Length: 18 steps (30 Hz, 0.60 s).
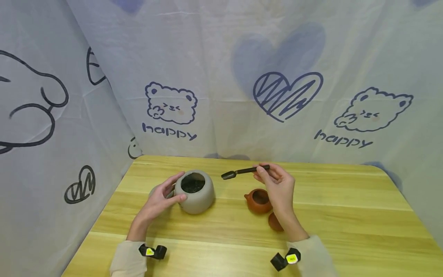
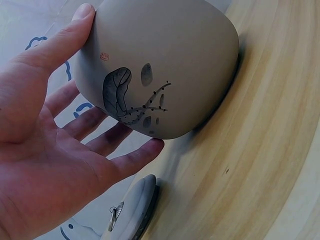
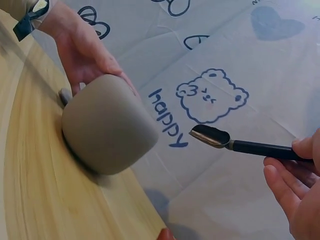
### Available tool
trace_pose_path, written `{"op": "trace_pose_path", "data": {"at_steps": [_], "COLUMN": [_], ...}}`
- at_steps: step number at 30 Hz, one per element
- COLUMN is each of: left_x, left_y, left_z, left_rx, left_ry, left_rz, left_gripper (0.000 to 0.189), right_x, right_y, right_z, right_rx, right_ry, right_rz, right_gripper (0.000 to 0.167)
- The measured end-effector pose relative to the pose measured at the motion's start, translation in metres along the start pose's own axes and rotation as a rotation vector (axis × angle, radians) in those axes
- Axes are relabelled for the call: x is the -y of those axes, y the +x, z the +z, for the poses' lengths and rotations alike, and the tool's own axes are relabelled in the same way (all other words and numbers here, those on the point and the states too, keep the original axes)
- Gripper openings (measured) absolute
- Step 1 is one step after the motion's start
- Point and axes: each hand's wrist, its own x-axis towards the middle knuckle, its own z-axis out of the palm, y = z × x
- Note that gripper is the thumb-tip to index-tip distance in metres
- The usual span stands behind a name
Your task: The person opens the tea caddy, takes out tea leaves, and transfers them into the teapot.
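Observation:
A round grey tea jar [image 1: 200, 203] stands without its lid on the table, dark leaves [image 1: 192, 183] visible through its mouth. My left hand [image 1: 160, 199] grips it from the left, thumb near the rim and fingers around the far side. A dark plant drawing marks its wall in the left wrist view. To the right, my right hand [image 1: 281, 188] pinches a dark tea scoop [image 3: 265, 149] by the handle. The scoop's bowl points left toward the jar, raised above the table. Below that hand is a small reddish-brown teapot [image 1: 257, 208], uncovered and partly hidden by the hand.
A grey lid [image 2: 141, 207] with a ring lies on the table beside the jar, mostly behind my left hand in the head view. Near the teapot is a reddish-brown lid [image 1: 274, 223], partly covered by my right wrist. A printed cloth [image 1: 221, 77] hangs behind the table.

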Motion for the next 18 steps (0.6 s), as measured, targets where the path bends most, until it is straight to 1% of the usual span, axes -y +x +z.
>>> {"op": "trace_pose_path", "data": {"at_steps": [10, 18], "left_x": [-0.001, 0.001], "left_y": [0.000, 0.001], "left_z": [0.001, 0.000], "left_rx": [0.002, 0.001], "left_ry": [-0.005, -0.011], "left_rz": [0.007, 0.002], "left_gripper": [0.073, 0.071], "right_x": [-0.010, -0.018], "right_y": [0.005, 0.008], "right_z": [0.034, 0.062], "right_rx": [0.069, 0.140], "right_ry": [0.018, -0.038], "right_rz": [-0.030, -0.079], "right_gripper": [0.024, 0.018]}}
